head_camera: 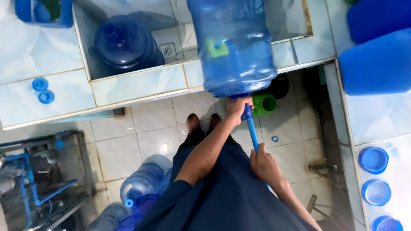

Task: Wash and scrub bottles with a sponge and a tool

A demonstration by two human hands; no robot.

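At edge of tiled bench (pixel 141 83): big blue water jug (pixel 233 42) tilted, neck down over floor (pixel 145 124). Left hand (pixel 237 109) closed around jug neck, where blue brush handle (pixel 251 128) enters. Right hand (pixel 264 164) lower, closed around same handle. Second jug (pixel 124 42) lying inside tiled basin (pixel 85 47) behind. Two blue caps (pixel 43 90) on bench at left. More jugs (pixel 141 186) on floor near legs. Green cup (pixel 265 104) on floor just beside neck. Blue lids (pixel 374 175) on right bench.

Water jug's (pixel 233 47) top beyond frame.
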